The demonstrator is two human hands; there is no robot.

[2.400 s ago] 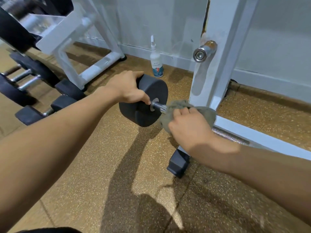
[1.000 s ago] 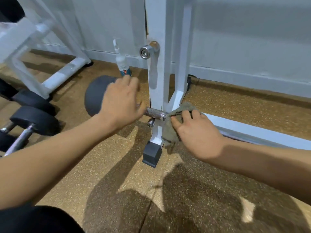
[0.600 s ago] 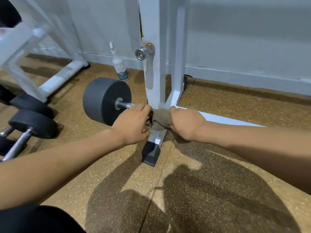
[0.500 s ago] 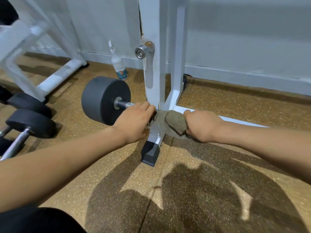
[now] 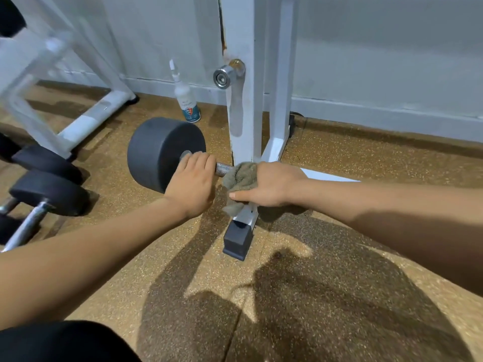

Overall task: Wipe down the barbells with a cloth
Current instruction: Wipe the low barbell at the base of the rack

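Our left hand [image 5: 192, 184] curls over the bar [image 5: 223, 169] of the barbell, fingers wrapped round it just beside the black weight plate [image 5: 159, 150], holding it steady. Our right hand [image 5: 269, 185] grips the bunched grey-green cloth [image 5: 239, 177], thumb underneath and fingers closed over it, pressing it onto the bar just to the right of our left fingers. Only a short knurled stretch of bar shows between the two hands; the rest runs on under the cloth and behind the white rack post [image 5: 241, 100], so we cannot tell how much of it is clean.

Beyond our fingers a spray bottle [image 5: 187, 100] stands on the floor by the wall. Further left of our left hand lie more dumbbells [image 5: 49, 189].

We judge the job to be mid-way on this bar, the plate and the other weights apparently yet to be wiped.
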